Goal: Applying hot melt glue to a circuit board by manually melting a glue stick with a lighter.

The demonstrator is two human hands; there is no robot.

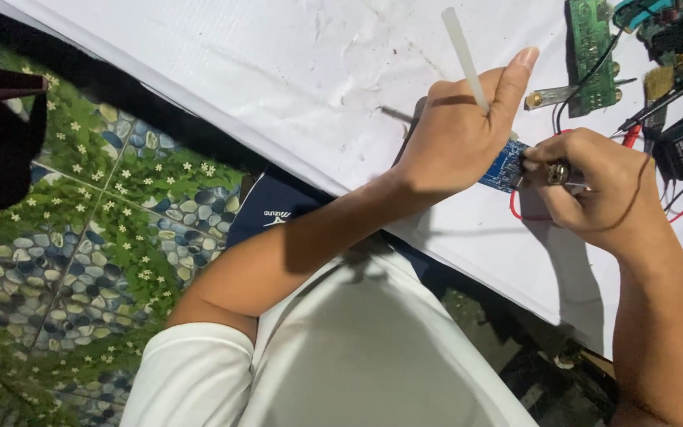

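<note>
Here, seen from the head camera looking down, two bare hands meet over a desk (pixel 278 71) covered with a white sheet. The left hand (pixel 456 134) is curled closed around one translucent white stick (pixel 463 55), which rises up and away from the fist between thumb and index finger; the thumb points toward the far side. The right hand (pixel 590 186) is closed too, its fingers (pixel 547 158) pinching a small metal-tipped part (pixel 558 173). Between the two hands lies one small blue circuit board (pixel 504 166), resting on the sheet; its left end is hidden under the left hand, and its right edge touches the right hand's fingertips. One red wire (pixel 515 209) loops out just below the board. Farther away, at the far right, sits one green circuit board (pixel 592 51) upright in the frame, beside a clutter of tools and red and black leads too tangled to count. Near left, the floor (pixel 81 237) shows pebbles and flowers.
</note>
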